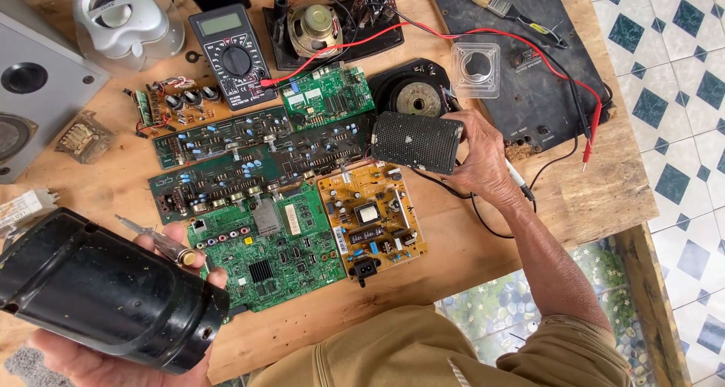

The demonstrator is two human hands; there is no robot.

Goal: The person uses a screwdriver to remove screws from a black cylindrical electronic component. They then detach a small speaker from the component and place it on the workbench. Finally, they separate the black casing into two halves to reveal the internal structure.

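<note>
We list our left hand at the near left corner of the table, cupped under a heavy black cylindrical housing, smooth and dusty, which overhangs the table's front edge; a slim clear-handled screwdriver lies pinched against it by the thumb.

Our right hand is closed round a black perforated mesh cover, oblong and curved, held above the boards at mid-table, with a thin pen-like tool tucked under the fingers.

Beneath and between: a green circuit board, an orange power board, long dark boards packed edge to edge.

The black multimeter sits behind, its red lead running to the right edge.

Bare wood shows only along the front right, near our right forearm; the tiled floor lies beyond the right edge.
</note>
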